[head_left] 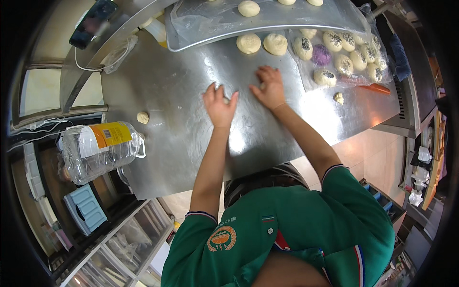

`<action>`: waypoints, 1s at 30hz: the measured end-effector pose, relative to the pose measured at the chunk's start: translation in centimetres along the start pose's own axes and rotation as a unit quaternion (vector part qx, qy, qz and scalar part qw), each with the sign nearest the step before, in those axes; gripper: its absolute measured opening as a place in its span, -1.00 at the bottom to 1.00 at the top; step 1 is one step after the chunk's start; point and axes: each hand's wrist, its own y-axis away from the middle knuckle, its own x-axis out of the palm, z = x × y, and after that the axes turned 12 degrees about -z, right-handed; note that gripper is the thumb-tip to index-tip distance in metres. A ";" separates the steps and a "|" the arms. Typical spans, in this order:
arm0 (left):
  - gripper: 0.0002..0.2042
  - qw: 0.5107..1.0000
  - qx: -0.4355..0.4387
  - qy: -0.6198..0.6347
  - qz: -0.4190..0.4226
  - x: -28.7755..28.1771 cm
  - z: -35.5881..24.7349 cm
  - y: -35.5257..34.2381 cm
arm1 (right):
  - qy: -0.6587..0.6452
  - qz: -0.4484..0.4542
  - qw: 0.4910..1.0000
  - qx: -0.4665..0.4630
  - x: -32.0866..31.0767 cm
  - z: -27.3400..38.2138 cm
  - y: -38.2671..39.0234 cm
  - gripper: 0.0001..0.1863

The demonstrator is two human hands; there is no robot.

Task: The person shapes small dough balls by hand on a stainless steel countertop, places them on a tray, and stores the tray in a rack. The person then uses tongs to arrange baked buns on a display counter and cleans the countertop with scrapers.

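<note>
Both my hands are over the steel worktop (177,91), with their fingers stretched and apart. My left hand (220,107) is low over the middle of it; a small pale spot shows between its thumb and fingers, too small to name. To its right, my right hand (271,89) has its thumb out to the side, with a similar pale bit by it. Two round dough balls (248,43) sit just beyond my hands, at the front edge of a metal tray (205,40). Further right, filled buns (343,64), several topped with black seeds and one purple, lie on plastic film.
Small dough scraps lie at the left (143,117) and at the right (339,98). A large clear plastic jug (105,150) lies on its side by the left edge. An orange-handled tool (376,88) rests near the buns. A phone (93,24) is at the upper left.
</note>
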 end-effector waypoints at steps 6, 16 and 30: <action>-0.56 0.989 0.031 0.039 0.142 -8.0 -1.0 4.8 | -0.105 0.143 0.984 -0.018 -8.3 -0.7 5.4 -0.54; -0.64 0.979 0.020 0.113 0.166 -3.6 -1.1 2.9 | -0.035 0.127 0.986 -0.103 -2.5 1.6 4.5 -0.59; -0.67 0.985 0.044 0.084 0.141 -4.8 -1.6 4.4 | -0.115 0.122 0.983 -0.070 -3.6 1.2 5.2 -0.59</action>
